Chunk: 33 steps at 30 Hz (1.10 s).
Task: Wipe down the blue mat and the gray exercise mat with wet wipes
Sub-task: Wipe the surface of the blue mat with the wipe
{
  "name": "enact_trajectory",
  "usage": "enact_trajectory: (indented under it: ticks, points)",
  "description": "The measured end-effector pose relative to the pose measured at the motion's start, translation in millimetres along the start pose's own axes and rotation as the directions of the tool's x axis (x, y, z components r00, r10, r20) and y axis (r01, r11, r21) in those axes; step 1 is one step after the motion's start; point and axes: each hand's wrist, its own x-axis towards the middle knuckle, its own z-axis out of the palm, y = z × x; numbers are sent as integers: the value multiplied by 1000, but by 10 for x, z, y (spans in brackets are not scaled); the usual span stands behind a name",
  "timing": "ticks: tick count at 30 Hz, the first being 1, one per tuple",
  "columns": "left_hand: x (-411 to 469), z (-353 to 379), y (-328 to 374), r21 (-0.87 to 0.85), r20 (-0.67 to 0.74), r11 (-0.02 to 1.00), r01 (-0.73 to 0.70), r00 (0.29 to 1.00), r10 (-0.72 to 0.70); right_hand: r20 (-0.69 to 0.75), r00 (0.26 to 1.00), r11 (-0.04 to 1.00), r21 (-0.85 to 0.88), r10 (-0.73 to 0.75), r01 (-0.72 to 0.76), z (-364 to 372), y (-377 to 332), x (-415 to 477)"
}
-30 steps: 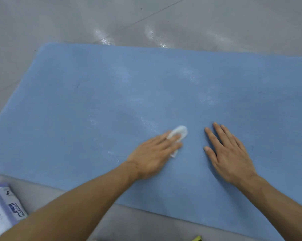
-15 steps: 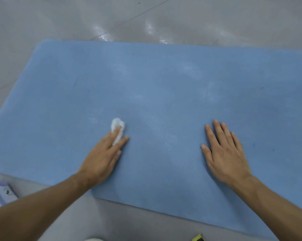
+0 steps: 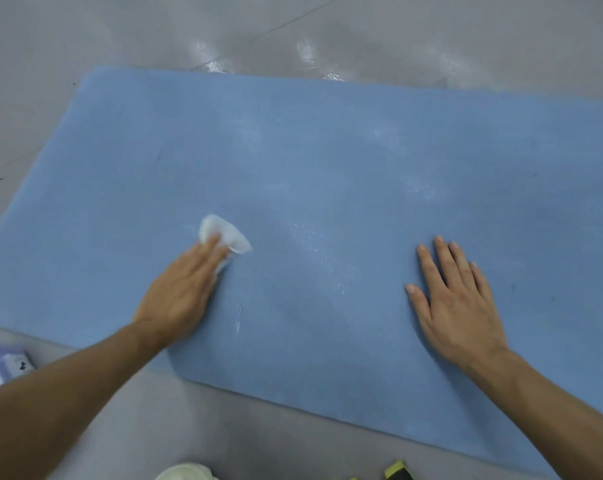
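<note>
1. Mat (image 3: pixel 328 174) flat on floor (image 3: pixel 85 36); blue-mat wipe in progress.
2. Left hand (image 3: pixel 179 292) presses wipe (image 3: pixel 224 233) under straight fingers, left of centre.
3. Right hand (image 3: pixel 456 299) flat, fingers straight, bracing.
4. Next: probably sweep toward uncleaned areas; gray mat not visible.

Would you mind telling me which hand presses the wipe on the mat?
The left hand, which covers the white wipe; the right hand lies flat on bare blue mat.

Mat (image 3: pixel 328 161) on the floor (image 3: pixel 85 32), both hands on it.
Left hand (image 3: pixel 182 292) on a wet wipe (image 3: pixel 225 233) left of centre, right hand (image 3: pixel 461 306) well apart to its right; wipes pack (image 3: pixel 2 365) on the floor, near left.
</note>
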Motion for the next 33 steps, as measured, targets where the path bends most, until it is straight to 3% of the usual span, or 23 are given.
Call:
enact_trajectory:
  ticks: [2, 3, 7, 12, 14, 17, 19, 20, 22, 24, 26, 29, 31, 33]
  points:
    - [-23, -74, -146, 17, -6, 988, 154, 988, -154, 0, 1000, 1000, 3, 5, -5, -1, 2, -5]
    - [-66, -69, -142, 26, 4, 990, 138, 990, -138, 3, 1000, 1000, 6, 7, -7, -3, 7, -4]
    - [-271, 80, 253, 34, 78, 972, -233, 970, 230, 11, 1000, 1000, 12, 8, -8, -2, 23, -11]
    - [-425, 292, 1147, -62, 120, 774, -631, 765, 633, 27, 1000, 1000, 20, -1, 1, -16, 24, 7]
    - [-381, 367, 1383, -45, 122, 717, -696, 708, 695, 17, 1000, 1000, 22, 0, 0, -18, 20, 12]
    - [-155, 393, 1442, -16, 134, 705, -709, 698, 704, 14, 1000, 999, 36, -4, 3, -13, 39, 0]
    - [66, 333, 1381, -38, 115, 739, -673, 732, 672, 11, 1000, 999, 42, -7, 6, -15, 57, -5]
    - [201, 283, 1308, -69, 95, 791, -608, 785, 612, 17, 1000, 999, 42, -7, 6, -17, 64, -5]
    - [467, 151, 1070, -120, 38, 894, -432, 898, 439, 44, 999, 999, 43, -3, 1, -22, 70, -5]
    - [657, 53, 709, -71, -19, 959, -274, 962, 273, 61, 998, 999, 44, 2, -5, -24, 65, 0]
    - [760, -37, 378, -4, -111, 995, -101, 989, 100, 50, 999, 999, 41, 9, -11, -12, 48, 2]
    - [809, -117, 204, -119, -134, 966, 229, 960, -245, 30, 999, 999, 31, 16, -17, 20, 25, -15]
    - [841, -49, 344, -178, -145, 963, 201, 963, -228, 27, 1000, 1000, 26, 15, -15, 28, 26, -21]
    - [869, 57, 643, -158, -156, 987, 17, 987, -42, 26, 1000, 1000, 22, 11, -11, 30, 37, -16]
